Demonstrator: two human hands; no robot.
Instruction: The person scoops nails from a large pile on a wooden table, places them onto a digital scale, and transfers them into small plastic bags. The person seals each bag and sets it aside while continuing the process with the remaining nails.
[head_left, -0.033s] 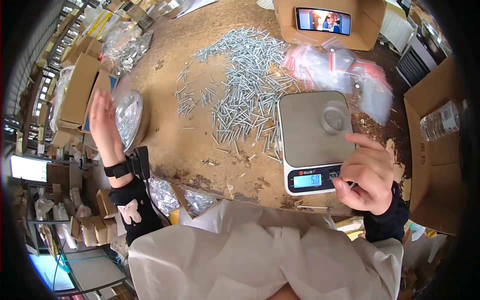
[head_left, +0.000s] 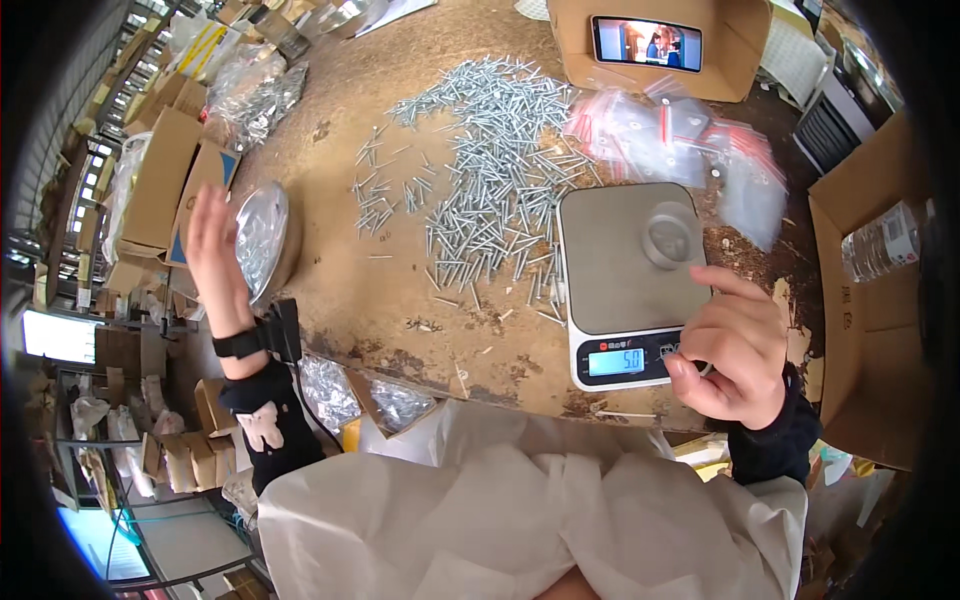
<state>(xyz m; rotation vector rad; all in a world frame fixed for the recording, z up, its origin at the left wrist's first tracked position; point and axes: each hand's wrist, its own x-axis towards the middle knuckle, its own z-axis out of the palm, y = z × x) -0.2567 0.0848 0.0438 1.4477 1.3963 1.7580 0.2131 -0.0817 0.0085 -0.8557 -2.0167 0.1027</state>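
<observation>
My left hand (head_left: 217, 262) is raised at the table's left edge, beside a metal bowl (head_left: 290, 247) holding a clear plastic bag (head_left: 258, 238). Its fingers are stretched upward and it holds nothing. My right hand (head_left: 738, 345) hovers by the lower right corner of a digital kitchen scale (head_left: 610, 260). Its index finger extends over the weighing plate, the other fingers curl, and the thumb stands apart beside the buttons. A small clear round cup (head_left: 668, 240) sits on the plate, and the display (head_left: 616, 362) is lit. Left of the scale spreads a pile of silvery screws (head_left: 495, 150).
Red-edged zip bags (head_left: 650, 135) lie behind the scale. A phone (head_left: 647, 43) leans inside a cardboard box (head_left: 735, 45) at the back. At right, another carton (head_left: 880, 330) contains a plastic bottle (head_left: 880, 243). Cartons (head_left: 165, 180) and bagged hardware (head_left: 255, 95) crowd the left.
My left hand has shifted very slightly right and down. My right hand, the scale and the cup look the same.
</observation>
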